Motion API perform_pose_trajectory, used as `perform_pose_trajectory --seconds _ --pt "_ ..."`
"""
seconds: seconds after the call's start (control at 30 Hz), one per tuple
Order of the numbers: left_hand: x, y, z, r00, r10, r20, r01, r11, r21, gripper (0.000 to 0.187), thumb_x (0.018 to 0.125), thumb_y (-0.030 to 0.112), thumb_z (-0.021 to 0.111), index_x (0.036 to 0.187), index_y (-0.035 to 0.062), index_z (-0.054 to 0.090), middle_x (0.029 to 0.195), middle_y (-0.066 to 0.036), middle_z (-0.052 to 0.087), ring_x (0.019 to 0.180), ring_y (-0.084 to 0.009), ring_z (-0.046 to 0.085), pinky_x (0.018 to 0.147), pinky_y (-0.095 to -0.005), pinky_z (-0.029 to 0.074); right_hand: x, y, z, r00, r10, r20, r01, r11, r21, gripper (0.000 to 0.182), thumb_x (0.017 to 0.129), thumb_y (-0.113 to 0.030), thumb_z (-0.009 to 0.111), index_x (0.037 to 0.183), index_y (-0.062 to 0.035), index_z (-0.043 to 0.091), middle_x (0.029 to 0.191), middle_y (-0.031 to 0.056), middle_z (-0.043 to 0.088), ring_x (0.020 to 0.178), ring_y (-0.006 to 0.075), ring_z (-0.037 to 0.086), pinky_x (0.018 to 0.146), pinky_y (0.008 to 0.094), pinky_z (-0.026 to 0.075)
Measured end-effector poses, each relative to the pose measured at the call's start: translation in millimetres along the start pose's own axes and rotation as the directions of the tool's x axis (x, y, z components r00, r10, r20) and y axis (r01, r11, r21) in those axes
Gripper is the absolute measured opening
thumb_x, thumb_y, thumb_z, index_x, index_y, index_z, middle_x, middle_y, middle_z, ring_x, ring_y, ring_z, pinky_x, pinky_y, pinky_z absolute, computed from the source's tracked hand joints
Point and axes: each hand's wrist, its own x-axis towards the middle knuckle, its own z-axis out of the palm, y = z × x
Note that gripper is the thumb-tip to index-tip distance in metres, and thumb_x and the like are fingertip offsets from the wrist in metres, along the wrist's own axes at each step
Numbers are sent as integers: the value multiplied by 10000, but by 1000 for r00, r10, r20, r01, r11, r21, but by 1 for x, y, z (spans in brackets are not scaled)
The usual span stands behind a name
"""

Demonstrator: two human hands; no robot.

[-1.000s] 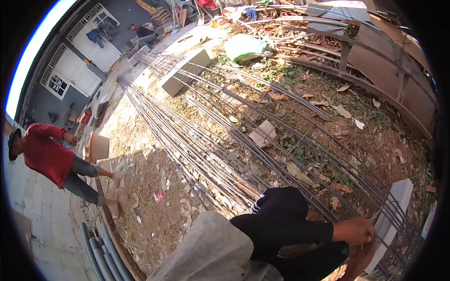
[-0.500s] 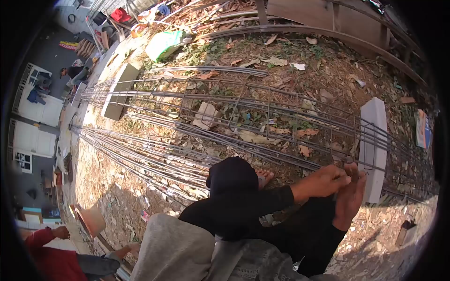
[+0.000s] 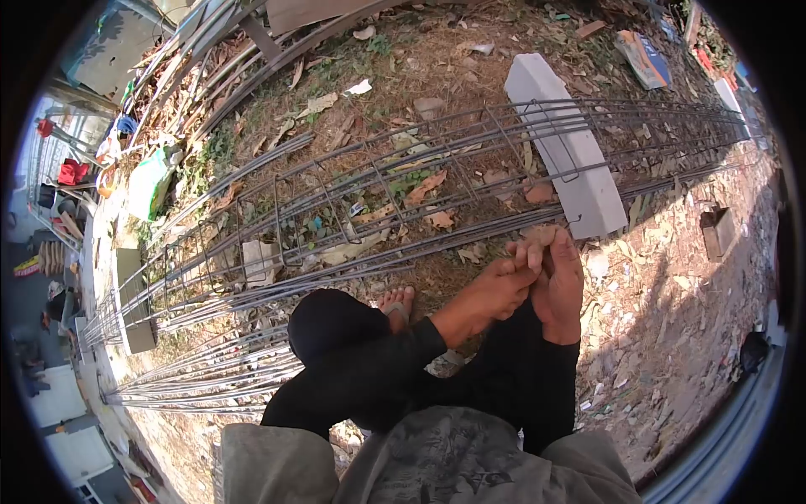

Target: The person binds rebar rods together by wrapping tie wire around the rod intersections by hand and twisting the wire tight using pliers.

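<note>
My left hand point(image 3: 494, 288) is closed, its fingertips pinched against the fingers of my right hand point(image 3: 559, 284). My right hand is turned palm inward, with its fingers bent over toward the left fingertips. Anything small between them is hidden. Both hands are in front of a rebar cage point(image 3: 378, 181) of long steel bars with square stirrups. One end of the cage rests across a pale concrete block point(image 3: 564, 151), just beyond my right hand. Loose straight rebar point(image 3: 361, 267) runs along the near side of the cage.
A second block point(image 3: 130, 302) supports the bars at far left. More rods point(image 3: 201, 382) fan out beside my knee point(image 3: 340, 326). My sandaled foot point(image 3: 395, 307) is near the bars. A hollow block point(image 3: 716, 233) sits on the right, and a green-white sack point(image 3: 151, 185) lies upper left.
The view has swung right, so the cage and block appear farther left. My hands stay together, with the right fingers now more bent. The person in red has left the view.
</note>
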Motion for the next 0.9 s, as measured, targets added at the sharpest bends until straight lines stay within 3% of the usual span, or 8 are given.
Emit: perform_pose_trajectory --seconds 0.07,0.2,0.23,0.33,0.43,0.5,0.6,0.9 --pt "7 10 -11 993 113 -20 -101 943 317 323 1082 370 612 1114 57 686 775 -22 577 651 -126 503 582 -309 419 5 13 -17 995 -29 100 34 999 -42 306 1148 -357 465 1139 -66 559 762 -18 555 726 156 610 1098 463 488" --pt "-4 63 -23 880 462 107 -278 320 906 481 1047 432 644 1294 23 699 1092 -133 722 1031 -256 672 912 -403 516 41 29 -63 995 19 -93 5 968 249 281 1144 -397 484 1109 -124 542 739 -31 501 632 92 462 698 324 524" --pt "-8 87 -29 818 544 187 -294 116 949 517 1040 442 649 1338 22 693 1188 -158 737 1142 -288 681 1000 -425 509 45 43 -70 974 66 -218 -35 989 142 306 1129 -432 526 1103 -133 588 742 -60 463 613 68 376 559 293 389" --pt "-36 159 -62 816 568 -107 -238 499 833 537 1050 428 649 1387 11 673 1320 -156 713 1232 -239 653 1056 -398 487 45 89 -84 926 211 -311 -312 895 -320 348 1105 -449 579 1075 -111 655 707 -69 456 587 70 360 547 323 346" --pt "-48 181 -146 630 745 -220 -143 389 910 523 1049 395 665 1373 -16 676 1261 -176 742 1187 -229 690 1025 -383 522 35 122 -57 956 59 -286 -187 876 -444 390 1055 -440 664 1043 -58 737 637 -41 490 534 92 378 524 378 317" --pt "-46 174 -226 620 719 -314 8 394 919 529 1047 376 664 1379 -35 667 1266 -192 740 1204 -247 691 1045 -394 516 41 161 -64 975 -33 -220 -115 774 -623 394 1032 -423 699 1068 -35 762 635 -8 543 528 111 419 528 397 336" --pt "-44 158 -304 635 682 -363 53 430 901 521 1037 360 671 1383 -30 669 1293 -204 729 1215 -268 692 1056 -397 514 43 173 -43 982 -65 -179 -110 572 -813 387 997 -385 736 1131 -24 782 681 35 620 568 142 509 555 403 397" --pt "17 171 -373 767 588 -257 122 259 958 589 1008 483 668 1402 45 674 1241 -231 741 1180 -337 711 1025 -444 527 54 222 17 988 141 -55 -112 429 -896 556 974 -467 735 1276 -1 746 884 196 752 718 270 706 664 448 543"
